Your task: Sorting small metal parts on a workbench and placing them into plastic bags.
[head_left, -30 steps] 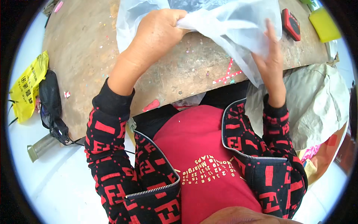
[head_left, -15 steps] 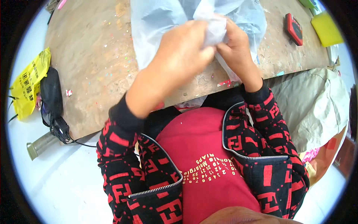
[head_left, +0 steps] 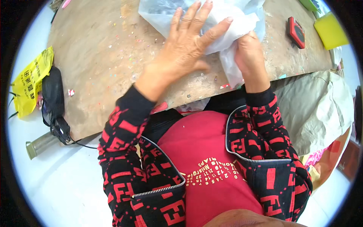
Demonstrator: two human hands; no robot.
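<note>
A whitish translucent plastic bag (head_left: 230, 34) lies spread over the far part of the table, its top cut off by the picture's edge. My right hand (head_left: 250, 55) is closed on a gathered part of it, and a loose strip hangs down beside the wrist toward the table edge. My left hand (head_left: 189, 39) is open, fingers spread and pointing away from me, over the bag's left side. Whether its fingertips touch the plastic I cannot tell.
Small coloured scraps dot the worn wooden table (head_left: 102, 75). To the right are a red and black device (head_left: 296, 32) and a yellow block-shaped thing (head_left: 331, 31). At the left edge hang a yellow bag (head_left: 32, 81) and a black pouch (head_left: 53, 90). A beige sack (head_left: 314, 109) stands at right.
My left hand has come off the bunched plastic and spread its fingers. My right hand has kept its hold and moved slightly nearer to me. The bag's left edge has drawn in.
</note>
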